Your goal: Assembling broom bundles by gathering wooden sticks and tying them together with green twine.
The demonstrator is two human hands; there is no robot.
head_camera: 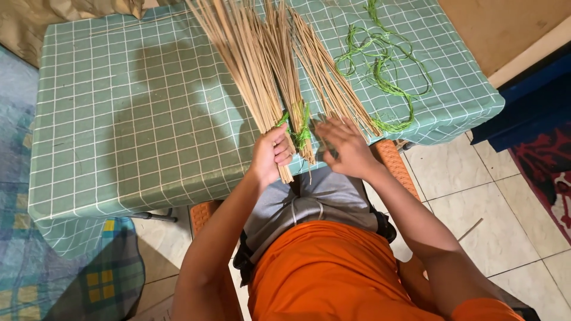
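Seated person at table edge, green checked tablecloth (119, 131). Left hand (270, 156) closed in a fist around the butt end of a bundle of thin tan sticks (253, 65), which fans away toward 12 o'clock across the cloth; the grip near the base likely keeps the ends gathered and even. A second bundle (294, 89), bound low with green string (302, 128), lies just beside it at 3 o'clock. Right hand (348, 148) open, fingers spread, pressing flat on the base of a third loose bunch (333, 77), apparently pinning it down; it grasps nothing. Loose green twine (386, 65) lies coiled at 2 o'clock, within reach.
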